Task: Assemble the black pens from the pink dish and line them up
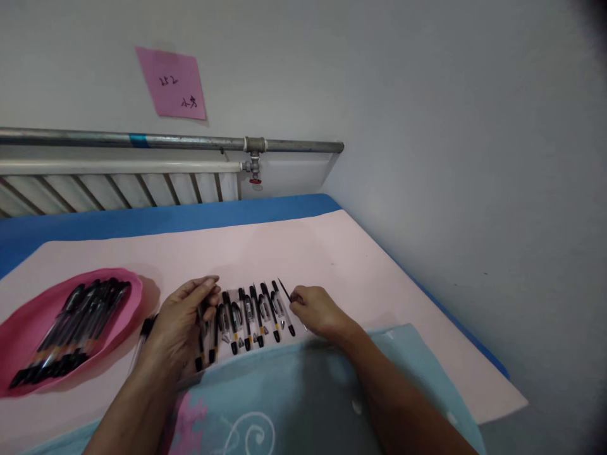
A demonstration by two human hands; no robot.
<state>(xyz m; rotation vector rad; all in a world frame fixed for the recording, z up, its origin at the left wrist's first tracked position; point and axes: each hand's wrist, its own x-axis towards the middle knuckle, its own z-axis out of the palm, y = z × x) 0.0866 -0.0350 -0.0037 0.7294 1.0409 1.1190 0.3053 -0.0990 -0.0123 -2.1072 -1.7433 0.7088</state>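
My right hand is closed in a pinch on a thin, dark, pointed pen refill, at the right end of a row of pen parts. My left hand is at the row's left end, thumb and fingers drawn together; whatever they hold is hidden. Between the hands lie several clear pen barrels with black ends, clear pen caps and small silver cone tips. Partly behind my left wrist lies another black-capped pen.
A pink basin full of black-capped pens stands at the left. Pale pink sheeting covers the blue tabletop. A light blue patterned cloth overlaps the near edge. Behind are a radiator, pipe and walls.
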